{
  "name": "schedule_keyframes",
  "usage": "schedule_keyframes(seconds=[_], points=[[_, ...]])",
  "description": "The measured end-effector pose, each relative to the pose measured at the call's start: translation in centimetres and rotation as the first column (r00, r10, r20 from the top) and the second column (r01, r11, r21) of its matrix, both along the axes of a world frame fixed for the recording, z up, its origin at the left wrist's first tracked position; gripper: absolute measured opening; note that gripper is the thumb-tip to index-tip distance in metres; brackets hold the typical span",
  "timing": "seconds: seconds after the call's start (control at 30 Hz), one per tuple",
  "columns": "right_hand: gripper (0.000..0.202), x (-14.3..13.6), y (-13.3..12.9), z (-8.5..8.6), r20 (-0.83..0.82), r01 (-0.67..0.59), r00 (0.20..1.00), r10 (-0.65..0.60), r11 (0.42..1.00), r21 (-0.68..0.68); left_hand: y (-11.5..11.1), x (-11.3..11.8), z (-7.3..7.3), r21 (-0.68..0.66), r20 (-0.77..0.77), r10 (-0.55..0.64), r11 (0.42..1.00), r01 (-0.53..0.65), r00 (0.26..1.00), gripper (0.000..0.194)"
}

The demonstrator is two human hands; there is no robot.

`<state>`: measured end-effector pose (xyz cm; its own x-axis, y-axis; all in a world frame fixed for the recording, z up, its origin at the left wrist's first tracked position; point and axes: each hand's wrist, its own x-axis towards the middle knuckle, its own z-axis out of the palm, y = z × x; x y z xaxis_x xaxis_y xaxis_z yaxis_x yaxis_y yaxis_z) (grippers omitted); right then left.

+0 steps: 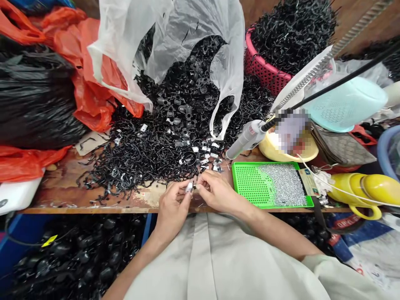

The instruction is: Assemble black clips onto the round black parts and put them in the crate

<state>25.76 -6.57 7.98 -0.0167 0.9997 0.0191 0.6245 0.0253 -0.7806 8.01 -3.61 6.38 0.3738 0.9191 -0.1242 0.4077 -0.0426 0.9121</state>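
Note:
Close to the bench's front edge, my left hand (173, 202) pinches a small white and grey plastic part (189, 187) between thumb and fingers. Facing it, my right hand (215, 191) has its thumb and fingertips pressed together beside that part; what they grip is too small to make out. Just beyond both hands lie several loose white pieces (205, 161) and a spread of thin black plastic strips (150, 154). To the right of my right hand is a green perforated tray (250, 183) partly filled with small silvery metal pieces (286, 183).
A grey electric screwdriver (246, 138) hangs by a coiled spring above the tray. Behind are a white plastic bag (229, 62) and a pink basket (265, 66) of black parts. A yellow bottle (353, 187) lies right; a black bag (31, 96) stands left.

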Motion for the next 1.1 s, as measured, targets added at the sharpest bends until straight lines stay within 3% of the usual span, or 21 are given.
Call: schedule_keyframes(seconds=[0.27, 0.43, 0.57, 0.67, 0.77, 0.9, 1.0, 1.1], points=[[0.008, -0.3, -0.1, -0.7, -0.108, 0.023, 0.994, -0.021, 1.000, 0.015, 0.3, 0.1, 0.5, -0.101, 0.021, -0.016, 0.995, 0.018, 1.000, 0.030], [0.007, -0.4, -0.1, -1.1, -0.045, 0.030, 0.999, -0.027, 0.998, 0.060, 0.3, 0.2, 0.6, -0.154, 0.048, 0.006, 0.988, 0.001, 0.999, 0.030], [0.008, -0.1, -0.3, -1.2, -0.203, 0.015, 0.979, -0.001, 0.998, 0.068, 0.2, 0.2, 0.9, -0.172, 0.081, 0.011, 0.985, 0.003, 0.997, 0.029], [0.007, 0.2, -0.7, -0.7, -0.284, -0.070, 0.955, 0.088, 0.995, 0.075, -0.1, -0.1, 1.2, -0.277, 0.164, -0.033, 0.958, 0.078, 0.986, 0.025], [0.013, 0.7, -0.9, -0.2, -0.263, -0.246, 0.931, 0.252, 0.968, 0.057, -0.7, -0.6, 1.4, -0.358, 0.212, -0.088, 0.920, 0.161, 0.973, 0.022], [0.016, 0.8, -0.3, -0.7, -0.225, -0.337, 0.915, 0.334, 0.941, 0.025, -1.2, -1.2, 1.6, -0.283, 0.142, -0.131, 0.945, 0.167, 0.981, 0.024], [0.017, -0.3, 0.2, -1.2, -0.203, -0.245, 0.946, 0.253, 0.968, 0.063, -0.9, -1.4, 1.8, -0.211, 0.101, -0.055, 0.975, 0.075, 0.993, 0.028], [0.022, -1.6, 0.5, -1.0, -0.113, -0.199, 0.968, 0.222, 0.963, 0.182, 0.2, -1.3, 1.7, -0.310, 0.208, 0.123, 0.949, -0.054, 0.970, 0.027]])
